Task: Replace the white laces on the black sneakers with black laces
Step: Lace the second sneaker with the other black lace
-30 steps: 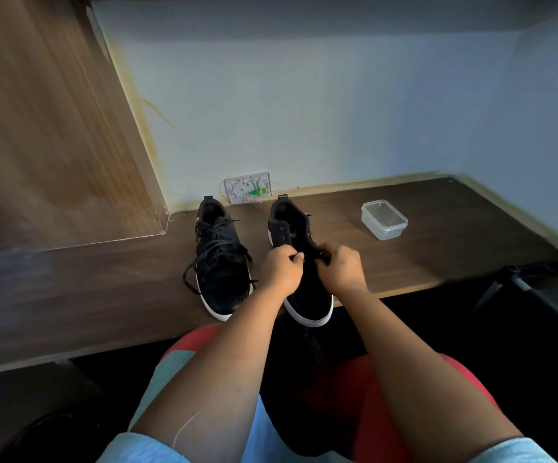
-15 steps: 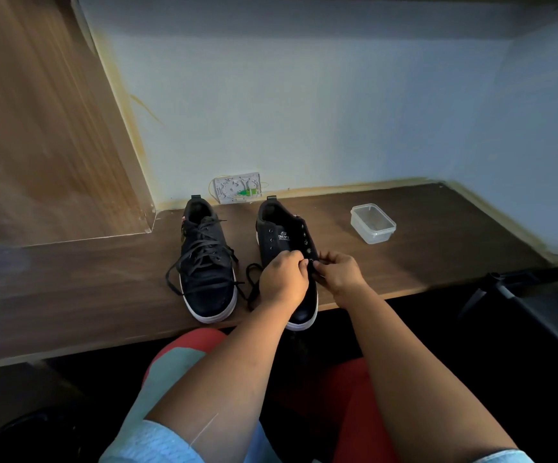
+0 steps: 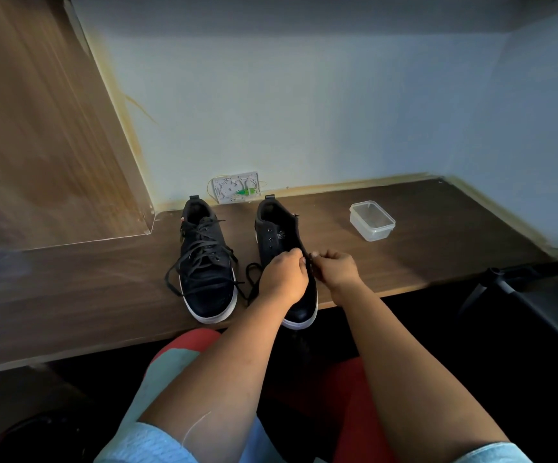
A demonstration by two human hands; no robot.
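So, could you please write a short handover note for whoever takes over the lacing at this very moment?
Left hand: rests on the right-hand sneaker, fingertips pinching the black lace at the eyelets.
Right hand: pinches the same lace from the other side.
Both sneakers stand on the wooden desk, toes toward the person. A clear plastic container sits further right.
Done: the left-hand sneaker is fully laced in black, ends loose and untied.
Left: the right-hand sneaker's upper eyelets are empty; keep threading upward. No white laces are visible.
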